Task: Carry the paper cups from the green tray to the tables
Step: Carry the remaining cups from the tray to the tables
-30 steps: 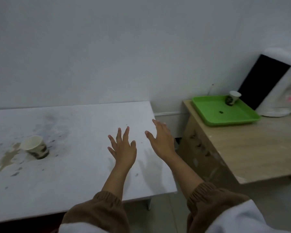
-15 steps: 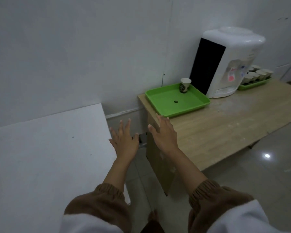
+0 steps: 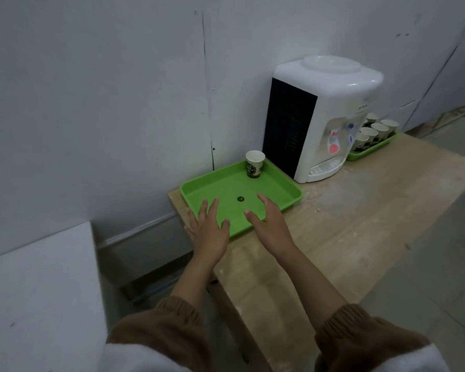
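Note:
A green tray (image 3: 285,187) lies on the left end of a wooden table (image 3: 360,224). One white paper cup (image 3: 254,164) with a dark print stands upright at the tray's far corner. My left hand (image 3: 208,229) hovers over the tray's near left edge, fingers spread and empty. My right hand (image 3: 270,224) reaches over the tray's near edge, fingers straight, also empty. Both hands are well short of the cup.
A white water dispenser (image 3: 320,116) stands right behind the tray. Beyond it a second green tray (image 3: 371,150) holds several paper cups (image 3: 376,130). A white table (image 3: 38,291) sits at the lower left, with a floor gap between the two tables.
The view has swung right from the white table with its cup toward the wooden table. Both hands moved forward and now reach over the green tray.

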